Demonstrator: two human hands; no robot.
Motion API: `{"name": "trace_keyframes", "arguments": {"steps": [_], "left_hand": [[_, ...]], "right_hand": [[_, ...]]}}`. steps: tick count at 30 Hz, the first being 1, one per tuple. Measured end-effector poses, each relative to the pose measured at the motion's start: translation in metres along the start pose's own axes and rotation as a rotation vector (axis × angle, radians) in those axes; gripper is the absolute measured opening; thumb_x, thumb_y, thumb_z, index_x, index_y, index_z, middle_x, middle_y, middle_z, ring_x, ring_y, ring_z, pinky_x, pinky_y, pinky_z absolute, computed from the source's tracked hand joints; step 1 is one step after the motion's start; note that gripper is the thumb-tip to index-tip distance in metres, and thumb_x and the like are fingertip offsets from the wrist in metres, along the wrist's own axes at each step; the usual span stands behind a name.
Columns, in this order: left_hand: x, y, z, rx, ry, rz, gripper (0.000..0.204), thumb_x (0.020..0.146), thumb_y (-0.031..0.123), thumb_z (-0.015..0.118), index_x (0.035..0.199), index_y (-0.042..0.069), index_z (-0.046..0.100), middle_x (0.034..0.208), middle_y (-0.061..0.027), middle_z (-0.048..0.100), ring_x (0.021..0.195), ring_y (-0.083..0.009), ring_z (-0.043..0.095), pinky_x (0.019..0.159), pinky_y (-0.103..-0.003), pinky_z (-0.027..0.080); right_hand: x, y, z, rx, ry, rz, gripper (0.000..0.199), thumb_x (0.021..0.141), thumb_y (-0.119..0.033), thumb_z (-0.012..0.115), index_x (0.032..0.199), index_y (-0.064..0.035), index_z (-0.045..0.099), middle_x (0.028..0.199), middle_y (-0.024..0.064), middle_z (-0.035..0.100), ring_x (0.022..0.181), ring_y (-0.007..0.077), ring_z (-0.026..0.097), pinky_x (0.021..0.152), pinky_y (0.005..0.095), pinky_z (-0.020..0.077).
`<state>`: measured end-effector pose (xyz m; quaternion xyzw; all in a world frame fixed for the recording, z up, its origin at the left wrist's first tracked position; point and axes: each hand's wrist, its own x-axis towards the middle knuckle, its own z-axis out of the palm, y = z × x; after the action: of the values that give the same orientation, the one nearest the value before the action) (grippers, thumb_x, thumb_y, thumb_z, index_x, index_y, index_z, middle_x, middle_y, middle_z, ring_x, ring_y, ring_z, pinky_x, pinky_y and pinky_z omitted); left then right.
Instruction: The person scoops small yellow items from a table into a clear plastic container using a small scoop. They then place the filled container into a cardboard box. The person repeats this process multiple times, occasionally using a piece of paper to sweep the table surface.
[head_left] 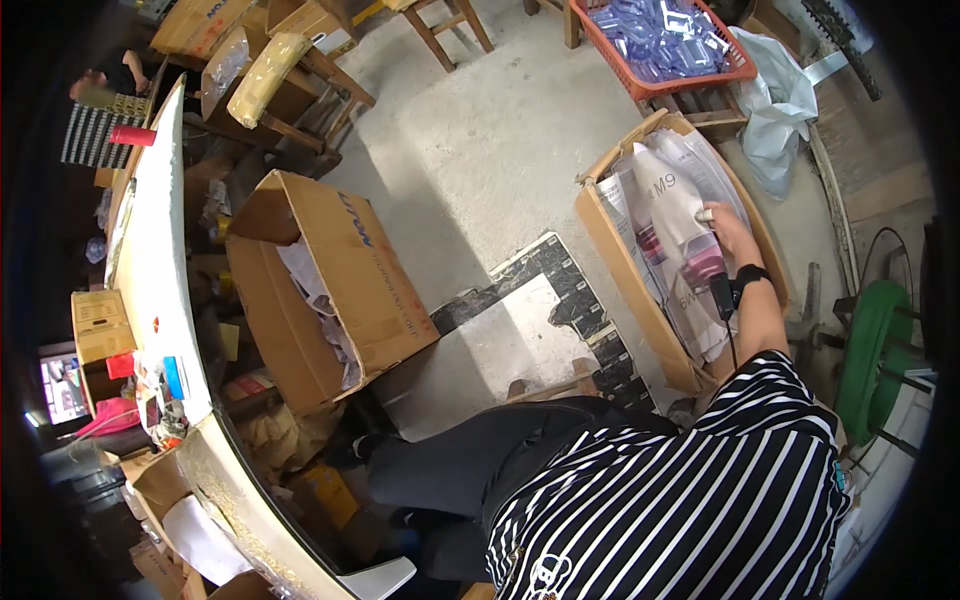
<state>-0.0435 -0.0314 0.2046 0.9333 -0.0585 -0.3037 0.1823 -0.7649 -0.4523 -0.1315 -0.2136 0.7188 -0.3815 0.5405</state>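
Note:
My right hand (pixel 732 232) reaches into an open cardboard box (pixel 607 235) on the right, a black band on its wrist. Its fingers curl at the edge of a pale printed sheet (pixel 672 198), one of several lying in the box. A small pale piece shows at the fingertips, too small to name. Below that hand lies a purple-pink part (pixel 704 263) with a black piece (pixel 722 297) and a thin dark line beside it. Whether these are print or a separate object I cannot tell. My left hand does not show.
A red basket (pixel 652 88) of clear bluish plastic parts stands at the back right, beside a white plastic bag (pixel 778 105). Another open cardboard box (pixel 375 290) stands left of centre. A long pale worktop (pixel 160 250) runs down the left. A green round seat (pixel 872 355) is at far right.

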Motion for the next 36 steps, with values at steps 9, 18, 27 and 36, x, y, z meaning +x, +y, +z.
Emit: {"name": "trace_keyframes", "arguments": {"steps": [9,18,27,36], "left_hand": [[-0.03,0.1,0.015,-0.511,-0.212,0.366,0.042,0.098,0.019,0.044,0.132,-0.005,0.044,0.13,-0.0228,0.05,0.12,-0.034,0.051,0.101,-0.042,0.041],[0.037,0.135,0.127,-0.664,-0.379,0.538,0.063,0.088,0.014,0.06,0.141,-0.004,0.03,0.126,-0.0191,0.051,0.111,-0.0242,0.055,0.084,-0.032,0.049],[0.035,0.003,0.135,-1.095,0.15,0.029,0.047,0.09,0.005,0.056,0.131,-0.006,0.037,0.112,-0.0146,0.059,0.1,-0.0199,0.061,0.077,-0.028,0.051],[0.0,-0.013,0.122,0.54,0.169,0.924,0.063,0.076,0.006,0.058,0.137,0.014,0.045,0.148,-0.0099,0.036,0.139,-0.0332,0.029,0.109,-0.058,0.019]], "right_hand": [[-0.105,-0.122,0.228,-0.543,-0.303,-0.564,0.012,0.075,-0.001,0.061,0.085,-0.0021,0.066,0.077,0.002,0.061,0.075,0.015,0.055,0.07,0.0294,0.0444],[-0.402,-0.039,0.464,-0.788,-1.426,-1.437,0.013,0.075,-0.01,0.059,0.083,0.0003,0.057,0.089,0.0148,0.056,0.079,0.0305,0.061,0.062,0.041,0.0525],[-0.412,0.005,0.46,-1.227,-2.408,-1.335,0.032,0.082,-0.019,0.054,0.109,-0.0033,0.062,0.114,0.0107,0.058,0.117,0.0293,0.05,0.094,0.0432,0.0422],[-0.393,-0.019,0.462,-1.085,-2.443,-0.958,0.034,0.09,-0.021,0.053,0.117,0.0001,0.059,0.126,0.0148,0.056,0.119,0.03,0.05,0.101,0.0409,0.0384]]}}
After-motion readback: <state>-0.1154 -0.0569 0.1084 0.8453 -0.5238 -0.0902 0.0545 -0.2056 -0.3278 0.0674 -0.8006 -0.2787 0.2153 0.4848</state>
